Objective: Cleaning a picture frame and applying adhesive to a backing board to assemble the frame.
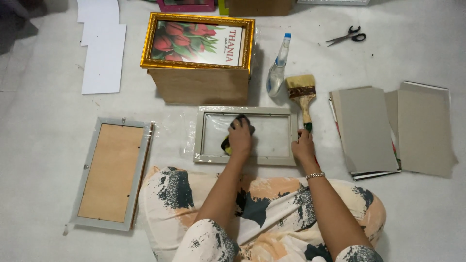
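A person seated on a white-covered floor [43, 121] works over a grey picture frame [246, 159] lying flat just in front of the knees. The left hand [240, 138] is closed over a dark cloth [242, 119] with a yellow edge, pressing it onto the pane inside the frame; most of the cloth is hidden under the palm. The right hand [303, 145] rests on the frame's right rail, fingers bent; whether it grips the rail or the green handle tip of the paintbrush [301, 94] just beside it cannot be told. The brush lies angled away, bristles near a clear spray bottle [277, 68] leaning toward a brown box [201, 85]. A gold frame [199, 41] showing red tulips sits on that box. To the left lies a second grey frame [111, 172], backing board up. Grey boards [388, 128] are stacked at right, partly covering coloured sheets beneath. Scissors [347, 36] lie beyond; white sheets [102, 48] and other frames are cut off at the top edge.
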